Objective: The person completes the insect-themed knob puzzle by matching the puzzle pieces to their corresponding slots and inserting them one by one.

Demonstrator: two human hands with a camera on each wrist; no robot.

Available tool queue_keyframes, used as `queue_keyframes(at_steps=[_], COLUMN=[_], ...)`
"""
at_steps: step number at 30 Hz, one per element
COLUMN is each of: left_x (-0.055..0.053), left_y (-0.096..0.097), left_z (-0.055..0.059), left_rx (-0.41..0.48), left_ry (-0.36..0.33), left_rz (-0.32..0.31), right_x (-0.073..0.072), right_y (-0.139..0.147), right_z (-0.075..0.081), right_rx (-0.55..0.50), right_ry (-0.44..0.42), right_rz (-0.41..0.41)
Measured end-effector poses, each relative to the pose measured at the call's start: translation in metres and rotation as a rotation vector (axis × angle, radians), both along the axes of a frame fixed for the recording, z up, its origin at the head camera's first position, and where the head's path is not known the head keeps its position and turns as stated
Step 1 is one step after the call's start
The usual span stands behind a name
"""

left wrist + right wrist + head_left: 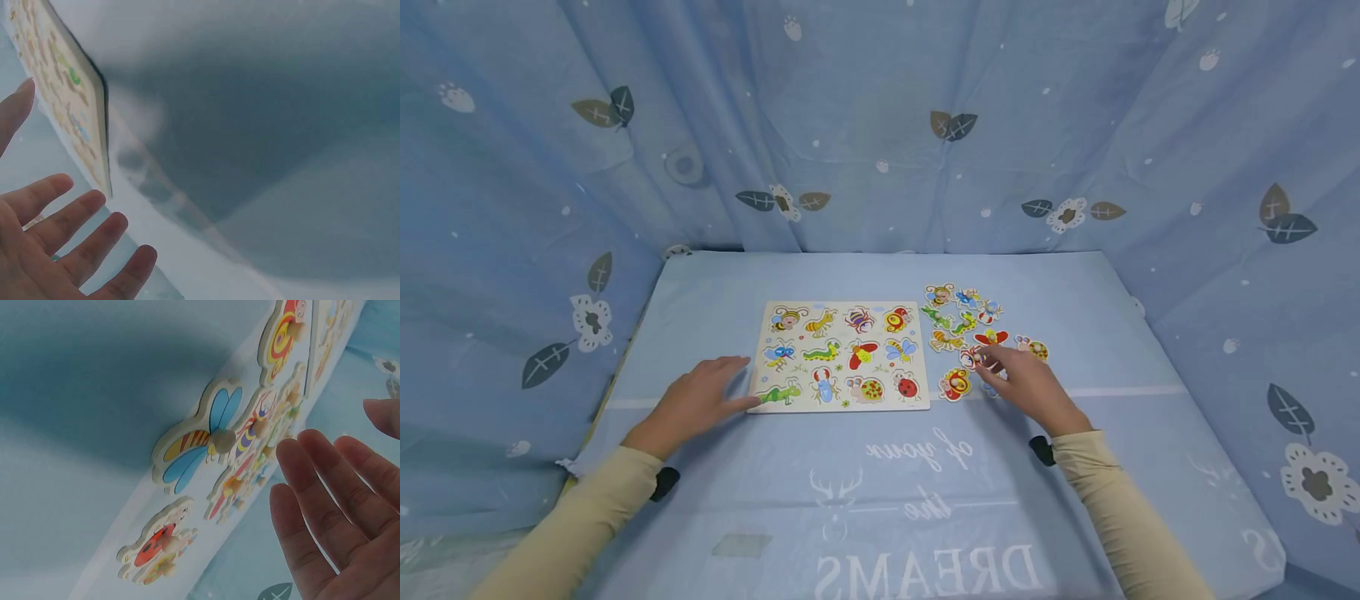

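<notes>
A wooden puzzle board point(842, 407) printed with several insects lies flat on the table. My left hand point(696, 402) is at its left edge, fingers spread, thumb by the near left corner; it holds nothing. Right of the board, loose knobbed puzzle pieces lie in a group. Over their near side hovers my right hand point(1028, 385). The right wrist view shows its fingers extended and apart from the pieces, nothing between them. Near those fingers are a blue-winged bee piece point(187, 450), a spider piece point(255, 425) and a ladybug piece point(153, 547).
A red-and-yellow butterfly piece point(955, 384) lies close to the board's right edge. A snail piece point(1038, 348) sits at the group's right side. A pale blue cloth with mirrored lettering covers the table point(880, 533). Patterned curtains point(865, 125) hang behind and at both sides.
</notes>
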State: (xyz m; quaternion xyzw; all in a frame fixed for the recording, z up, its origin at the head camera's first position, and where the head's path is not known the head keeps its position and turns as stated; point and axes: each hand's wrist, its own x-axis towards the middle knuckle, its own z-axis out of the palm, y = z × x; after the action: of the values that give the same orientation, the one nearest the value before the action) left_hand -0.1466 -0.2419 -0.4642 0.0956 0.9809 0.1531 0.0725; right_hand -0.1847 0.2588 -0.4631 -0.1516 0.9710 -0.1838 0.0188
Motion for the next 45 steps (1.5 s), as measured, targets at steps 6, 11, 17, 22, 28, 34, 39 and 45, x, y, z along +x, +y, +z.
queue_keyframes(at_steps=[6,11,17,22,28,34,39,45], left_x=[-0.003,-0.005,-0.004,-0.003,-0.004,-0.003,-0.002,-0.002], left_y=[0.003,0.005,0.009,0.011,0.011,0.010,0.011,0.012], left_z=[-0.013,-0.021,-0.021,-0.021,-0.022,-0.022,-0.021,-0.021], left_rx=[-0.004,-0.020,-0.066,-0.118,-0.120,-0.108,-0.103,-0.104], left_ry=[-0.014,-0.020,0.000,0.017,0.014,0.021,0.027,0.018], left_rz=[-0.016,-0.050,-0.083,-0.102,-0.105,-0.108,-0.109,-0.100], right_x=[0.001,0.001,0.000,-0.001,-0.004,-0.008,-0.011,-0.012], right_y=[-0.003,-0.007,-0.011,-0.017,-0.024,-0.029,-0.034,-0.041], right_z=[-0.003,-0.004,-0.008,-0.010,-0.015,-0.023,-0.028,-0.027], right_rx=[-0.020,-0.020,-0.012,-0.008,0.008,0.018,0.005,-0.008], right_ry=[-0.004,-0.019,-0.033,-0.031,-0.079,-0.085,-0.085,-0.125], right_rz=[-0.001,0.008,0.035,0.066,0.064,0.049,0.021,-0.025])
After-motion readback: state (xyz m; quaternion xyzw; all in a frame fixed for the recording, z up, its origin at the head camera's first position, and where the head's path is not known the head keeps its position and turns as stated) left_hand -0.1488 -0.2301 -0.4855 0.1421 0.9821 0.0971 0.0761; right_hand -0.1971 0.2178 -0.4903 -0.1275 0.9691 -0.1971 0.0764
